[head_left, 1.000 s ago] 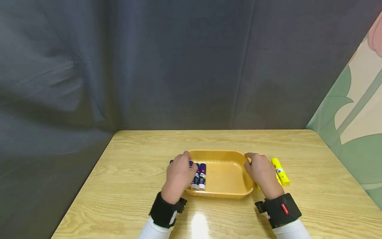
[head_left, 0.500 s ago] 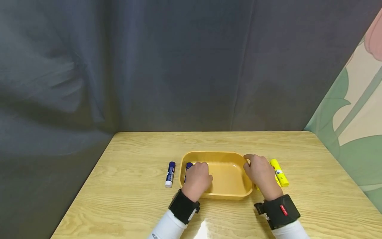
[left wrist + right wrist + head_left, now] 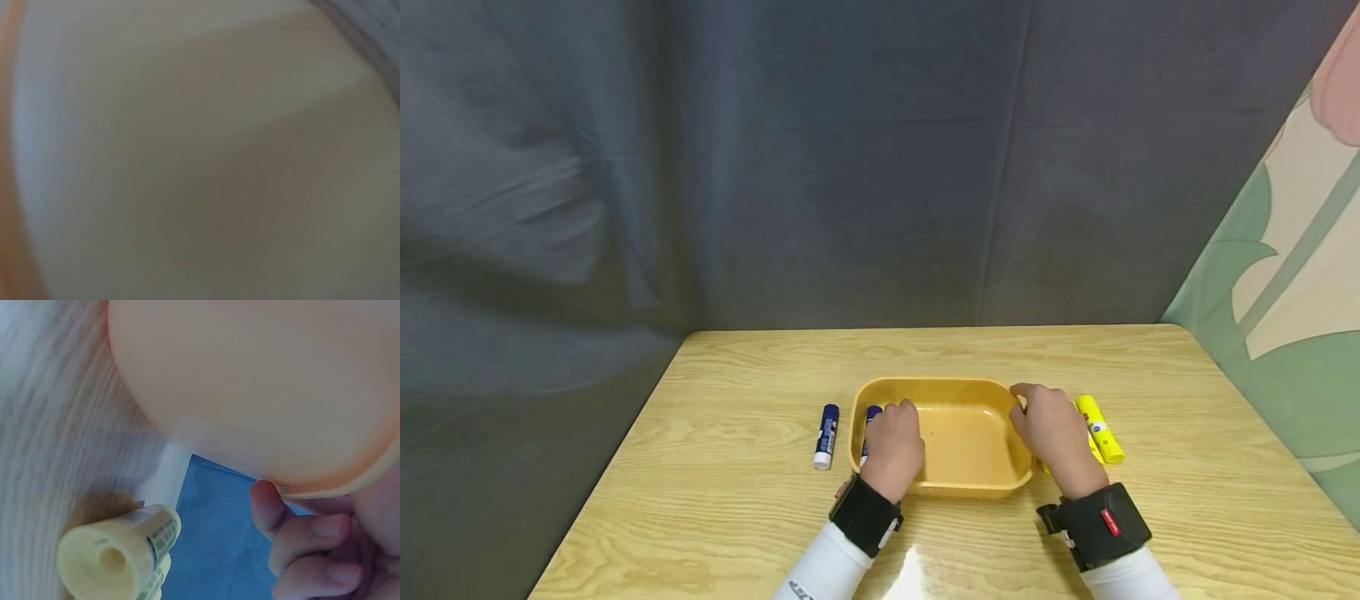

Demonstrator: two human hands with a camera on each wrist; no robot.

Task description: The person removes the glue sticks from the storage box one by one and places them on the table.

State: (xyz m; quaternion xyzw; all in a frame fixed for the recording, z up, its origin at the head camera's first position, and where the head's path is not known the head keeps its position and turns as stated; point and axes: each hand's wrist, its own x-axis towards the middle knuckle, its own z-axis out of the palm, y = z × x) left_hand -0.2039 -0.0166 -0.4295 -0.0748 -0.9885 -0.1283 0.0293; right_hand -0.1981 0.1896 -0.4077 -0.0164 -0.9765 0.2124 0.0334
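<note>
My left hand point(image 3: 893, 446) reaches down into the left part of a yellow plastic tray point(image 3: 977, 483). Its fingertips point downward and are hidden behind the back of the hand, so I cannot tell what they hold. Just left of them a blue glue stick point(image 3: 871, 421) shows inside the tray. Another blue glue stick point(image 3: 826, 436) with a white end lies on the table, outside the tray's left wall. At the tray's right end, my right hand point(image 3: 1054, 429) grips the rim; in the right wrist view its curled fingers point(image 3: 312, 534) meet the tray's edge.
Yellow glue sticks point(image 3: 1101, 429) lie on the wooden table point(image 3: 700, 500) right of the tray, partly covered by the right hand. A dark grey curtain point(image 3: 850, 167) hangs behind the table. A blurred pale surface fills the left wrist view.
My left hand has moved right, from the tray's left edge onto the blue glue sticks inside, which it now covers. The outer blue glue stick has come into full view. The right hand stays put.
</note>
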